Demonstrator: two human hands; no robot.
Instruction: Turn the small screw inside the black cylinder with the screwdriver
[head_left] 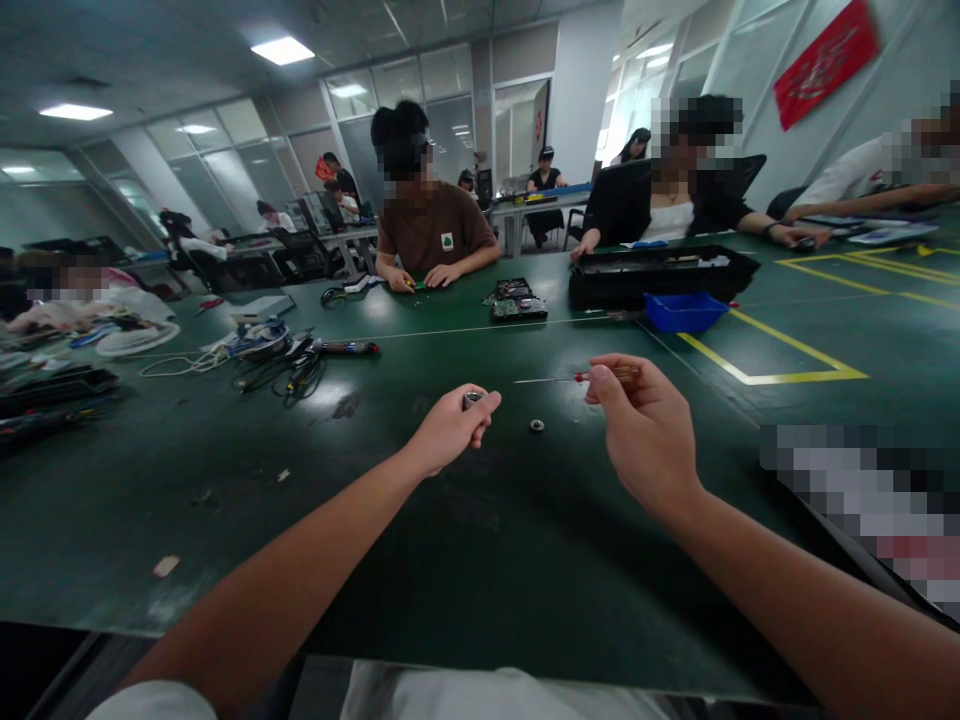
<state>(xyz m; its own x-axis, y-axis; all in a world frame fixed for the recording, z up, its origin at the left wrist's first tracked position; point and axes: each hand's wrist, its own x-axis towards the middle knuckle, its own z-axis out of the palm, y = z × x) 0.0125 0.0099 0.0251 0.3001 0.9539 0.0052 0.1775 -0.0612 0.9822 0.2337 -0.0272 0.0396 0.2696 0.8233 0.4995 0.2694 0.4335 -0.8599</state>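
My left hand [456,430] is closed around a small round metal part [472,400], whose hollow-looking top shows between thumb and fingers. In my right hand [649,430] is a screwdriver [544,380], gripped by its handle near a red collar. Its thin shaft points left toward the left hand, with a gap between tip and metal part. A small round metal piece [537,426] lies on the green table [480,560] between and slightly below the two hands. The fingers hide most of the metal part and of the screwdriver handle.
Opened devices with circuit boards [517,300] lie ahead. A blue tray [686,312] stands before a long black casing [664,275] at the right. Bundled cables [292,365] and a dark, pen-shaped tool [349,348] are at the left. Co-workers sit across the table.
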